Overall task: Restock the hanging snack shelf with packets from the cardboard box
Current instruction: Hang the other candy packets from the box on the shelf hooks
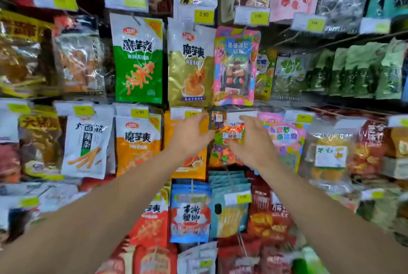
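Note:
Both my arms reach out to a colourful candy packet [229, 139] in the middle row of the hanging snack shelf. My left hand [191, 135] grips the packet's left edge with thumb and fingers. My right hand [252, 141] holds its right side, fingers curled over the front. The packet's top sits just under a price tag [234, 117]; the hook behind it is hidden. An orange packet [189, 163] hangs behind my left hand. The cardboard box is not in view.
Packets hang in dense rows all around: a green and white one [138, 59], a gold one [189, 64], a pink one [236, 66] above, blue [191, 212] and teal [229, 207] ones below. Yellow price tags [204, 16] stick out on the hook ends.

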Action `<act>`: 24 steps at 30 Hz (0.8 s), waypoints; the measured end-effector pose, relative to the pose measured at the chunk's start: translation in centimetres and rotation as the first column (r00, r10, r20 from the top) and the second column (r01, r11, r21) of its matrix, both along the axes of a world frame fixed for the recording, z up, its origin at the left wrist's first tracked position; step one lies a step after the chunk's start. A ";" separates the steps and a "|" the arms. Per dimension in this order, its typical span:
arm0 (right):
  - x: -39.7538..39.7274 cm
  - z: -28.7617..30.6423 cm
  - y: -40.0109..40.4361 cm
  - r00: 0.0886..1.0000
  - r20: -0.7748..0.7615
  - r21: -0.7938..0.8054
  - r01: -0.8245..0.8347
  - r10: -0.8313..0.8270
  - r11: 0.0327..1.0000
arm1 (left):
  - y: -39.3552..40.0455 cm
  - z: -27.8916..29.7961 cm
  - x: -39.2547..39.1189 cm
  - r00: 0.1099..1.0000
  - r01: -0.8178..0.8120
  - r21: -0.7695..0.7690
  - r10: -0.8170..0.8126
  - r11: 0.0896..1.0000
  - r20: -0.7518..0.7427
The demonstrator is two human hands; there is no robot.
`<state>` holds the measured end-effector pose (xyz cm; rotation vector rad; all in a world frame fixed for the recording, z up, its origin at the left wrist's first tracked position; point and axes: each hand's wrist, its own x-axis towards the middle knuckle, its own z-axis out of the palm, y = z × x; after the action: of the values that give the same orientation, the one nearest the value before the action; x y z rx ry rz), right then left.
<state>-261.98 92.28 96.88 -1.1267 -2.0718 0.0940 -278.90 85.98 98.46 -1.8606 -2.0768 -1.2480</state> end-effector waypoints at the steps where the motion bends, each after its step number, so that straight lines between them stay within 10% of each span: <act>1: 0.0 -1.6 -1.4 1.000 0.019 -0.025 -0.007 0.008 1.000 | -1.3 -1.5 0.0 1.000 -0.016 -0.040 0.016 0.999 -0.007; 24: -8.5 -33.5 -28.7 0.901 0.341 -0.584 -0.020 0.268 0.811 | -31.1 -33.7 -8.6 0.995 -0.002 -0.638 0.068 0.770 0.078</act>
<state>-270.47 63.59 63.43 -1.4241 -2.6079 0.6480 -287.50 54.90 64.77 -1.9892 -2.8363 -0.6532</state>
